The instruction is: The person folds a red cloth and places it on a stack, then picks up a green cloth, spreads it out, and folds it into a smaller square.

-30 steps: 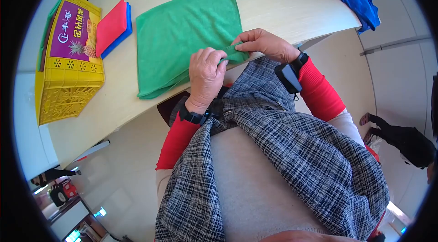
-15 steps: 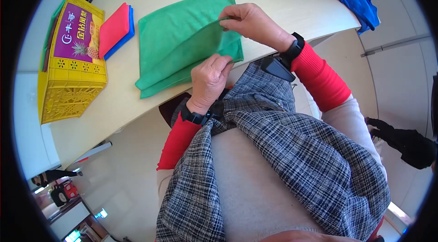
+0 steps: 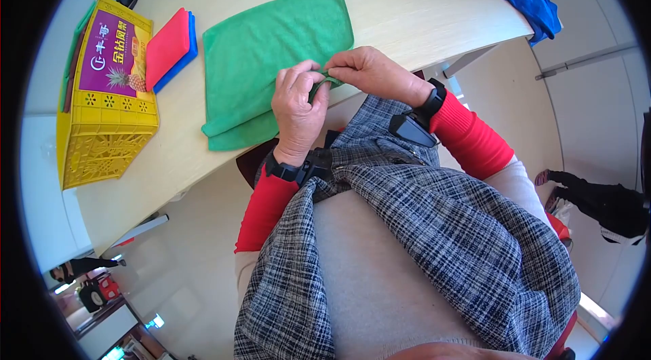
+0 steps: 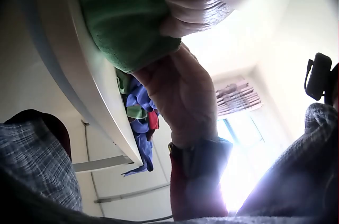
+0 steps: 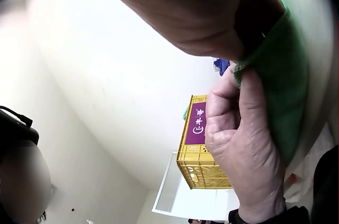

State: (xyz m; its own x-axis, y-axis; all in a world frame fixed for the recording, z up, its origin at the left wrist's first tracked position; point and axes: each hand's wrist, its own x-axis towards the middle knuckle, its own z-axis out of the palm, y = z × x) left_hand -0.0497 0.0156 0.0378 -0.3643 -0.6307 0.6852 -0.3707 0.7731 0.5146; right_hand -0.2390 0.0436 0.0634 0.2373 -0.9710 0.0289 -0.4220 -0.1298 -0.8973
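A green cloth (image 3: pixel 264 48) lies spread on the table, its near edge folded over at the lower left. My left hand (image 3: pixel 297 109) pinches the cloth at its near right edge, with thumb and forefinger on the fabric. Right beside it, my right hand (image 3: pixel 376 75) pinches the same bunched edge between thumb and fingers. In the right wrist view the left hand (image 5: pixel 246 139) holds the cloth's hemmed edge (image 5: pixel 280 76) with its thumb on top. The left wrist view shows the right hand (image 4: pixel 185 97) with its fingertips partly hidden behind the green fabric (image 4: pixel 127 23).
Left of the cloth, a red folded cloth (image 3: pixel 167 38) lies on a blue one (image 3: pixel 183 65), against a yellow crate (image 3: pixel 108 149) with a pineapple label. A pile of blue, green and red cloths (image 3: pixel 529 4) sits at the table's far right corner. The table's near edge runs below the hands.
Half a second ago the right hand held a layer of the cloth raised, away from the left hand. It has come back down toward me, and both hands meet at the near edge.
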